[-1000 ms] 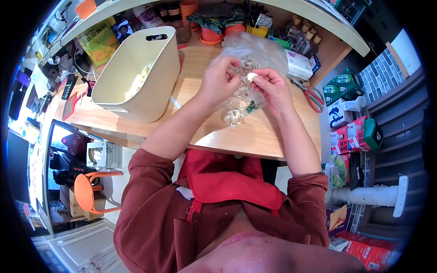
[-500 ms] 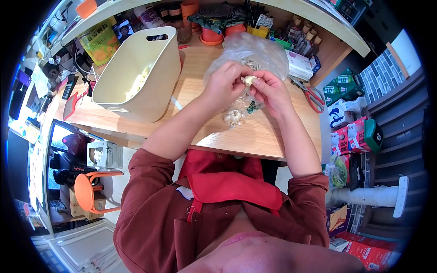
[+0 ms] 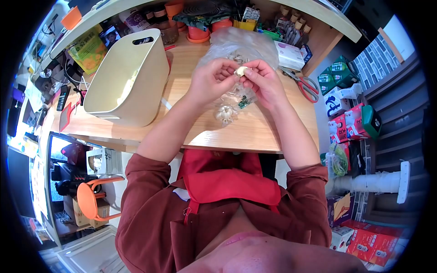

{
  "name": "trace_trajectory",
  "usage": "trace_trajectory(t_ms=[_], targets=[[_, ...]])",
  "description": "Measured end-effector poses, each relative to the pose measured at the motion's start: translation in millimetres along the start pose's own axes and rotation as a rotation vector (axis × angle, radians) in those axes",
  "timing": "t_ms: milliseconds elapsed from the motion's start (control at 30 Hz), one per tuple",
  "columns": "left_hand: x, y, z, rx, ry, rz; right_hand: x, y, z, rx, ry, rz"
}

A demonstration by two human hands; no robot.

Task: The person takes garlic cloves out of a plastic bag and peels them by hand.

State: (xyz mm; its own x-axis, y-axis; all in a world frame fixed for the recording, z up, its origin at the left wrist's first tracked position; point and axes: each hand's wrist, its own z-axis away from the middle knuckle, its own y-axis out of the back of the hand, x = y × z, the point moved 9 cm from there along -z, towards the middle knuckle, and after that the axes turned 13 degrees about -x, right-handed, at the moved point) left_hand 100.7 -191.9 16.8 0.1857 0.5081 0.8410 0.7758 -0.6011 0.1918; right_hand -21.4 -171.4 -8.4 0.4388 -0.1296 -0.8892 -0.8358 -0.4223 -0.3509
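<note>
A pale garlic clove [image 3: 241, 71] is pinched between the thumb and fingers of my right hand [image 3: 266, 85]. My left hand [image 3: 210, 82] closes on the clove from the other side, its thumb and fingertips at the clove's edge. Beneath my hands lies a clear plastic bag [image 3: 255, 43] with papery garlic skins [image 3: 238, 58] in it. Nearer to me, a garlic bulb [image 3: 226, 114] rests on the wooden tabletop. To the left stands a cream plastic bin [image 3: 143, 98], with peeled cloves [image 3: 129, 86] inside.
Red-handled scissors [image 3: 307, 88] lie at the table's right side, near a white box [image 3: 290, 55]. Corked bottles [image 3: 295, 32] and orange pots [image 3: 198, 35] line the back under a shelf. A red dustpan-like tool [image 3: 66, 117] lies left of the bin.
The view has shifted a little, so the table's things appear further left and higher. My left fingers have spread slightly around the clove, which stays in my right hand's pinch.
</note>
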Motion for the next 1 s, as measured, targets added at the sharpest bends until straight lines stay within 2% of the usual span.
trace_trajectory(t_ms=[367,467,567,667,1000], targets=[[-5,3,0,-0.035,0.086,-0.079,-2,1,-1,-0.007,0.007,0.096],[-3,3,0,-0.038,0.066,-0.18,-1,1,-2,-0.015,0.0,0.12],[-5,2,1,-0.018,0.047,-0.16,1,1,-2,-0.027,-0.005,0.13],[-15,4,3,-0.012,0.126,-0.013,2,0,-2,-0.03,-0.012,0.137],[-3,10,1,0.011,0.04,-0.172,8,-8,0,-0.049,-0.1,0.053]])
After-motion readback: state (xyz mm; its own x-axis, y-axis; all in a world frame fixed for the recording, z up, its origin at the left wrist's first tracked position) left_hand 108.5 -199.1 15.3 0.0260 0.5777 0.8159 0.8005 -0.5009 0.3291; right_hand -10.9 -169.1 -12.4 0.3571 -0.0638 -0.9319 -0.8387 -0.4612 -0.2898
